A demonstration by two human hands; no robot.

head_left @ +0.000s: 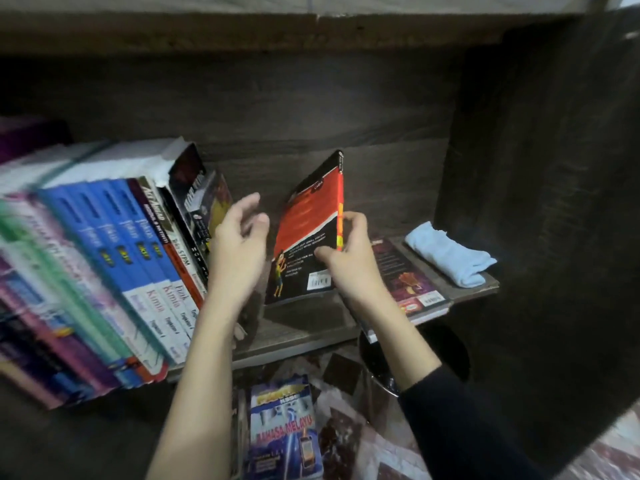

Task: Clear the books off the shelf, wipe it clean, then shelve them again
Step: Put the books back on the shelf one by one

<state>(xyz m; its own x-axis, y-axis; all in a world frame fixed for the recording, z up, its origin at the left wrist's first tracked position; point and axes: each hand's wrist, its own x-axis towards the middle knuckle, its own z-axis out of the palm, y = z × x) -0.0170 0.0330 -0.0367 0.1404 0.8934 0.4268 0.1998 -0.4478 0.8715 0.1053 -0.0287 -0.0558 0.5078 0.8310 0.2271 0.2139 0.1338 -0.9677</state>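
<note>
Red-and-black paperback book (308, 230) stands on its lower edge on the shelf (304, 327), its long axis close to upright with the top leaning to the right, back cover facing the camera. The right hand (346, 258) pinches it low on the spine edge, thumb on the cover and fingers curled round the spine. Just left of the book, the left hand (239, 244) is spread and loose, holding nothing. It sits between the book and the row of books (138, 258), close to the last leaning volume, though I cannot tell whether it touches it.

The row lies to the left of both hands and slants to the right, so the book likely has to travel left and match that slant, with the nearer left hand steadying the row.

Beyond the right hand another book (408, 282) lies flat on the shelf, with a folded blue cloth (450, 258) further right. Below the hands, a blue workbook (284, 427) lies on the floor.
</note>
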